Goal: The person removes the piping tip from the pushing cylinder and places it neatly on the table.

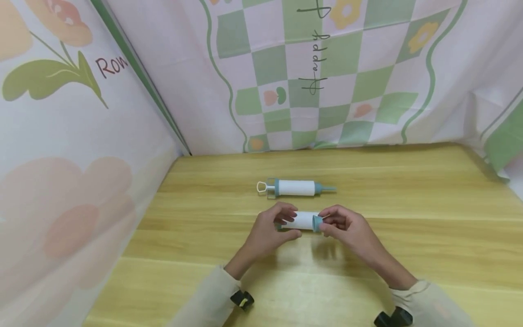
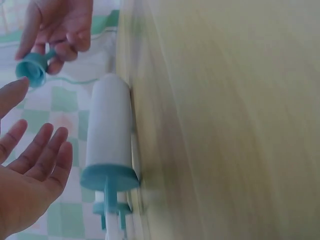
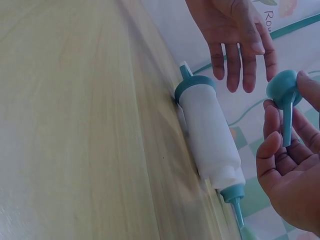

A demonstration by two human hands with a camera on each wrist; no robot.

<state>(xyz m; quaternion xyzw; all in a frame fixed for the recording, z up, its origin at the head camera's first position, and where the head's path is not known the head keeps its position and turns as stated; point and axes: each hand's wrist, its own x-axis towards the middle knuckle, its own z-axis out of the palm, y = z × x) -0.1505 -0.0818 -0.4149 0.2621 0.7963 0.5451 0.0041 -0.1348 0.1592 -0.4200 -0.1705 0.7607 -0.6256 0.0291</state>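
Observation:
My right hand (image 1: 347,227) pinches a small teal nozzle cap (image 3: 282,86) by its thin spout, and its wide hollow end (image 2: 31,70) faces my left hand. Fingers spread and apart from the cap, my left hand (image 1: 269,229) hovers at the left with nothing in its grasp. Below both hands a white plastic syringe-like barrel (image 2: 109,125) lies on its side on the table. A teal collar (image 3: 197,86) with a handle closes one end of it. In the right wrist view the other end (image 3: 229,176) is bare white, without a nozzle.
Behind the barrel lies a second white syringe-like tube (image 1: 297,187), with a looped white handle (image 1: 262,186) at the left and a teal nozzle (image 1: 327,188) at the right. A patterned cloth (image 1: 302,68) hangs along the back edge of the wooden table (image 1: 408,204), another at the left.

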